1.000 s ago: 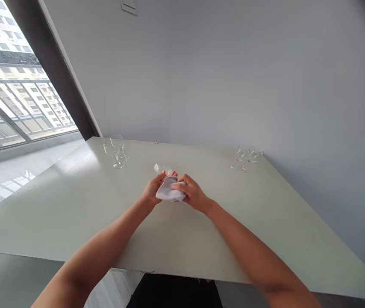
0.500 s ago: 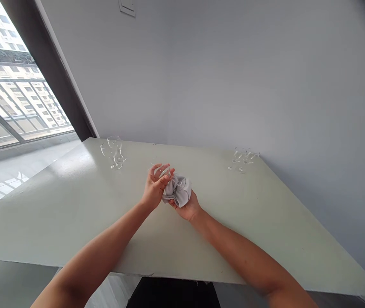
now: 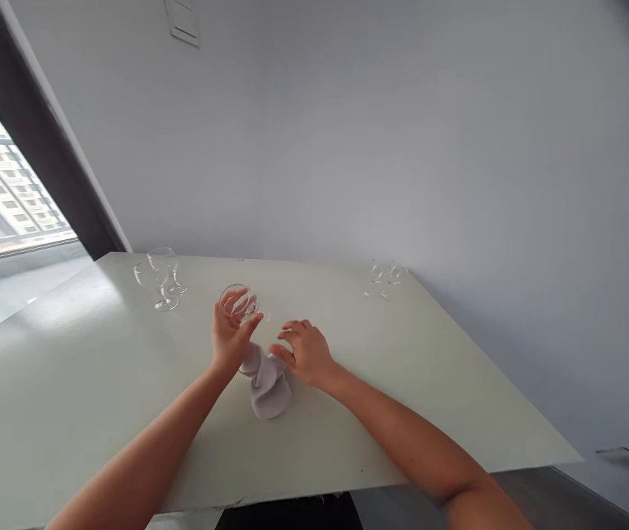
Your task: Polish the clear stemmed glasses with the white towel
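A clear stemmed glass (image 3: 236, 300) is in my left hand (image 3: 230, 331), its round rim facing up and left, with the fingers around the bowl. Part of the stem and foot shows faintly to the right of my fingers. My right hand (image 3: 308, 352) is apart from the glass, fingers loosely spread and holding nothing. Between and below both hands, a crumpled light grey cloth (image 3: 271, 390) lies on the pale table (image 3: 370, 412), close to my right thumb.
Two clear stemmed glasses (image 3: 164, 283) stand upright at the table's far left. Several small glasses (image 3: 384, 278) are grouped at the far right, hard to make out. A grey wall (image 3: 403, 147) rises behind the table, and a window (image 3: 5, 177) is on the left.
The cloth has left my right hand and now lies on the table. My right hand has opened. My left hand has turned the glass so its rim shows. The view has shifted right.
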A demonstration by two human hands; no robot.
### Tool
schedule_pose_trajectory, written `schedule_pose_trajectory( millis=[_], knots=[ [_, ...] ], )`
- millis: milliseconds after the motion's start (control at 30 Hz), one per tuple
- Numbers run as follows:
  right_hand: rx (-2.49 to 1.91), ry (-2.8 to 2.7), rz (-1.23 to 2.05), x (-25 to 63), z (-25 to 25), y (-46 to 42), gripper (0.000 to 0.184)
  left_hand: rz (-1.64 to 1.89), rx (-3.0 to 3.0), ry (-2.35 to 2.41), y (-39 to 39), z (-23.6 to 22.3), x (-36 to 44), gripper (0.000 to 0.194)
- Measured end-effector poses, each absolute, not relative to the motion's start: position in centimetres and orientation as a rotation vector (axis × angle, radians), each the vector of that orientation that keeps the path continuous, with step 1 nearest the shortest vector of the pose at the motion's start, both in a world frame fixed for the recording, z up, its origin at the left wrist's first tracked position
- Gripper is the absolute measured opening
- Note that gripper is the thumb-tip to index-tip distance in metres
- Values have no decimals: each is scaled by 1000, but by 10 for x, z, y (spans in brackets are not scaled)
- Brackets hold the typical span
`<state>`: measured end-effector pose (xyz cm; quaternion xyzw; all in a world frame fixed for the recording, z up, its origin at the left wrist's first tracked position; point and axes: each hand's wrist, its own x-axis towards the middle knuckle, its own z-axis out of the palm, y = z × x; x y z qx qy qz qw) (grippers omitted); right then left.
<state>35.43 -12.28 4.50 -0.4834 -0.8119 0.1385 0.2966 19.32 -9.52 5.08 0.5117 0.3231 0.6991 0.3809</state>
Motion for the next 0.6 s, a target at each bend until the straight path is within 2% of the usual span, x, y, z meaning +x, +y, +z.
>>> schedule_pose_trajectory(
  millis=[67, 133, 267, 400, 500, 600],
  knots=[
    [-1310, -2117, 231, 358, 58, -118, 42, 1790, 1438, 850, -99, 48, 199, 50],
    [-1299, -2157, 233, 356, 64, -112, 37, 1749, 1547, 844, -106, 46, 206, 51],
    [-1357, -2289, 320, 347, 53, -95, 14, 1559, 1748, 880, -113, 40, 214, 58],
    [-1625, -1974, 343, 368, 37, -65, 16, 1231, 1963, 1195, -105, 22, 212, 74],
    [-1790, -1774, 294, 409, 29, -34, 24, 897, 2057, 1422, -97, 6, 211, 60],
    [-1939, -1604, 276, 454, 21, -7, 26, 767, 2140, 1439, -96, -2, 212, 42]
  ],
)
